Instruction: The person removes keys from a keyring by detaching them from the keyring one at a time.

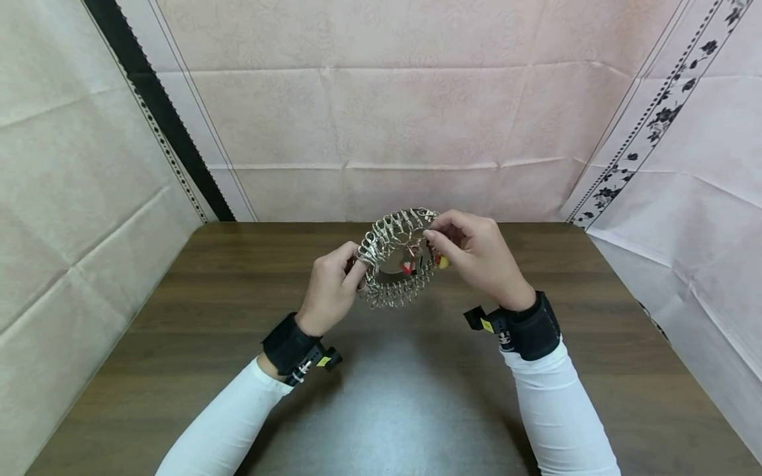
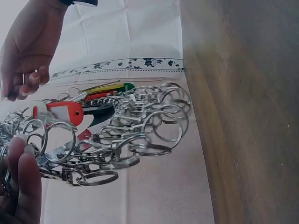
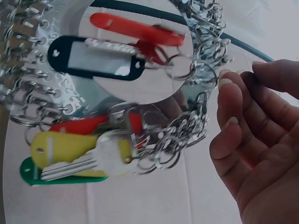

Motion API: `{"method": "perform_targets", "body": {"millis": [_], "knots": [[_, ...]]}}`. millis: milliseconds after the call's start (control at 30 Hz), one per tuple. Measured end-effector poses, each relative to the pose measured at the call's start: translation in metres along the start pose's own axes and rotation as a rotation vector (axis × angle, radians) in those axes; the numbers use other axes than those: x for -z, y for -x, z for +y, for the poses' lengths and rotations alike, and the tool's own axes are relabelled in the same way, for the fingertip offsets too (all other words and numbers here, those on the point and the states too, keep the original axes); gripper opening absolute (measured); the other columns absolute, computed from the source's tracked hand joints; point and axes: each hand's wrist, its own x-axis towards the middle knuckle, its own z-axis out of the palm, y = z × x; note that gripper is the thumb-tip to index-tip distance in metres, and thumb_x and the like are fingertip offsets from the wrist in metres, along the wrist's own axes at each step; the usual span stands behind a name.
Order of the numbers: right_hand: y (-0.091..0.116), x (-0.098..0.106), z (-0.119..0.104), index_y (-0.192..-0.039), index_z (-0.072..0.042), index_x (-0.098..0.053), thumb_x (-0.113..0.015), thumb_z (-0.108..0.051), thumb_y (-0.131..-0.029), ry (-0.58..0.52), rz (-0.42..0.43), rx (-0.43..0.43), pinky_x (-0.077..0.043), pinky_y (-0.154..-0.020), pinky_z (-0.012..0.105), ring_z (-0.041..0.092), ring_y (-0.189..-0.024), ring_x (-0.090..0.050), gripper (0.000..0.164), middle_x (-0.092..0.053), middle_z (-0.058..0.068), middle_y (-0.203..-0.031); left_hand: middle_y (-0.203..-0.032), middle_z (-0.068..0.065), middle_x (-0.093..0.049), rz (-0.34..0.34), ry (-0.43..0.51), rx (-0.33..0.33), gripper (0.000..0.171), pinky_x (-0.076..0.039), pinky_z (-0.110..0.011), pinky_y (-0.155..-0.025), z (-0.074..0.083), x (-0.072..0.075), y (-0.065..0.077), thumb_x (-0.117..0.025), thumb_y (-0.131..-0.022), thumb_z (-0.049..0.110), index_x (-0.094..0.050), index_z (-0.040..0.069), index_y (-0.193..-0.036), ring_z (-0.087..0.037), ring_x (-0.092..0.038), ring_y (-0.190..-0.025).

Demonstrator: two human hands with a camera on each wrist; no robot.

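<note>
A round band strung with many metal key rings and clasps (image 1: 387, 241) is held up over the table. My left hand (image 1: 333, 284) grips its left edge, thumb and fingers among the rings. At the upper right edge is my right hand (image 1: 476, 254), fingers bent, fingertips right at a key ring (image 3: 208, 72); I cannot tell whether they pinch it. From the band hang a black key tag (image 3: 96, 58), a red key tag (image 3: 135, 29), a yellow key tag (image 3: 70, 149) and a green key tag (image 3: 65, 179). A silver key (image 3: 100, 156) lies across the yellow tag.
Beneath the hands spreads a brown wooden table (image 1: 393, 396). Pale creased cloth (image 1: 417, 132) stands behind its back edge, with more cloth on both sides. Each wrist wears a black strap (image 1: 292, 344) with a small camera.
</note>
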Motion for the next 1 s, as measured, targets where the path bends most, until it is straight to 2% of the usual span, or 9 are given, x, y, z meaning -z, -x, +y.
{"method": "perform_targets", "body": {"millis": [200, 400, 533, 667, 800, 1000], "knots": [[0.003, 0.000, -0.001, -0.094, -0.005, -0.070, -0.068, -0.009, -0.096, 0.041, -0.063, -0.018, -0.041, -0.055, 0.021, 0.011, -0.059, -0.050, 0.005, -0.064, 0.004, -0.075, -0.070, -0.007, -0.063, 0.016, 0.053, 0.045, 0.015, -0.054, -0.029, -0.052, 0.001, -0.001, 0.001, -0.053, -0.103, 0.005, -0.061, 0.004, -0.091, -0.010, -0.061, -0.058], [0.004, -0.010, -0.006, -0.097, -0.006, -0.072, -0.071, -0.010, -0.095, 0.051, -0.109, -0.012, -0.043, -0.056, 0.021, 0.010, -0.062, -0.052, 0.005, -0.070, 0.003, -0.080, -0.069, -0.009, -0.063, 0.041, 0.103, 0.071, 0.016, -0.054, -0.031, -0.050, 0.001, -0.003, 0.002, -0.051, -0.102, 0.001, -0.061, 0.003, -0.090, -0.012, -0.061, -0.056], [0.004, -0.017, -0.011, -0.099, -0.004, -0.071, -0.070, -0.008, -0.094, 0.024, -0.078, 0.016, -0.041, -0.054, 0.021, 0.009, -0.059, -0.049, 0.007, -0.072, 0.005, -0.080, -0.069, -0.010, -0.063, 0.045, 0.117, 0.067, 0.015, -0.055, -0.031, -0.050, 0.003, -0.004, 0.003, -0.052, -0.101, 0.000, -0.062, 0.002, -0.090, -0.012, -0.061, -0.056], [0.005, -0.022, -0.014, -0.101, -0.001, -0.070, -0.069, -0.004, -0.094, 0.020, 0.000, 0.039, -0.039, -0.053, 0.020, 0.008, -0.058, -0.049, 0.008, -0.072, 0.005, -0.078, -0.070, -0.010, -0.063, 0.043, 0.120, 0.060, 0.014, -0.056, -0.035, -0.051, 0.002, -0.007, 0.004, -0.053, -0.101, 0.000, -0.062, 0.002, -0.090, -0.012, -0.061, -0.056], [0.005, -0.024, -0.016, -0.105, 0.001, -0.070, -0.070, -0.004, -0.093, 0.036, 0.061, 0.042, -0.040, -0.053, 0.020, 0.008, -0.058, -0.050, 0.013, -0.071, 0.005, -0.077, -0.071, -0.009, -0.064, 0.035, 0.113, 0.052, 0.014, -0.056, -0.034, -0.050, 0.002, -0.010, 0.005, -0.053, -0.101, 0.001, -0.062, 0.002, -0.091, -0.012, -0.062, -0.057], [0.003, -0.025, -0.014, -0.112, 0.001, -0.070, -0.069, -0.009, -0.096, 0.064, 0.023, -0.006, -0.044, -0.054, 0.021, 0.009, -0.059, -0.055, 0.020, -0.071, 0.006, -0.077, -0.072, -0.009, -0.064, 0.018, 0.115, 0.039, 0.014, -0.056, -0.029, -0.051, 0.002, -0.014, 0.007, -0.053, -0.101, 0.002, -0.062, 0.002, -0.091, -0.012, -0.062, -0.058]]}}
